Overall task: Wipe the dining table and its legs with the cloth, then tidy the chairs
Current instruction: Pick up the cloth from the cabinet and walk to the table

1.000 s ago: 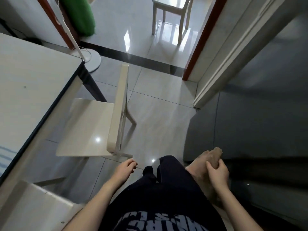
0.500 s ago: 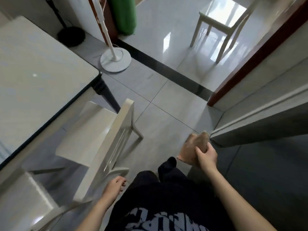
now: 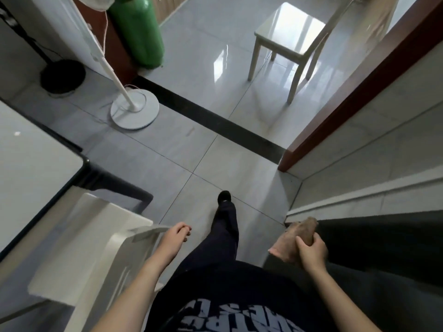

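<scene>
My right hand (image 3: pixel 311 252) grips a bunched brown cloth (image 3: pixel 296 238) at hip height on the right. My left hand (image 3: pixel 176 237) hangs loosely curled beside the backrest of a cream chair (image 3: pixel 96 248) that stands tucked against the dining table (image 3: pixel 31 168) at the left. The table has a pale top with a dark rim, and one dark table leg (image 3: pixel 115 185) slants down behind the chair. A second cream chair (image 3: pixel 287 37) stands alone beyond the doorway, far right.
A white fan stand (image 3: pixel 134 111) with a round base sits on the floor ahead left, a black round base (image 3: pixel 62 76) behind it. A green cylinder (image 3: pixel 137 32) leans at the red-brown door frame (image 3: pixel 359 85). A wall corner and dark cabinet (image 3: pixel 383 248) close the right side.
I have stepped forward: the near chair and table slid back and left in view, the far chair came closer. The left hand moved up beside the chair back; the right keeps the cloth.
</scene>
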